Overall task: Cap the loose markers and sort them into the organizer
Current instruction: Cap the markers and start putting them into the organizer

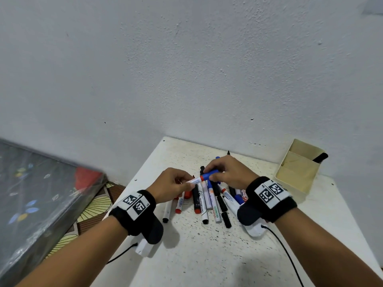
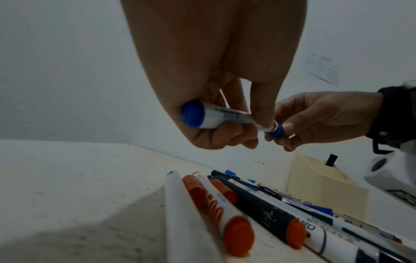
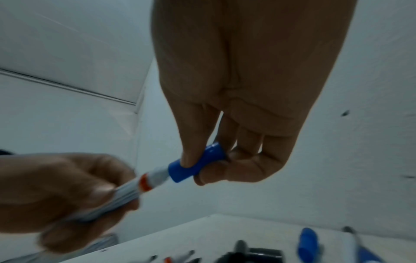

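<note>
My left hand [image 1: 176,183] grips a white marker [image 1: 194,180] with a blue end plug [image 2: 193,113] and a red band near its tip, held above the table. My right hand [image 1: 228,172] pinches a blue cap [image 1: 209,176] that sits over the marker's tip; in the right wrist view the blue cap [image 3: 195,162] is between thumb and fingers, with white barrel showing between cap and red band. Below the hands lies a pile of loose markers [image 1: 207,201], red, black and blue. The cream organizer [image 1: 298,168] stands at the back right with one black marker [image 1: 320,158] in it.
The white speckled table [image 1: 207,255] stands against a white wall. A patterned mattress [image 1: 41,193] leans at the left beyond the table's edge. Cables run from both wrist cameras across the table's near part.
</note>
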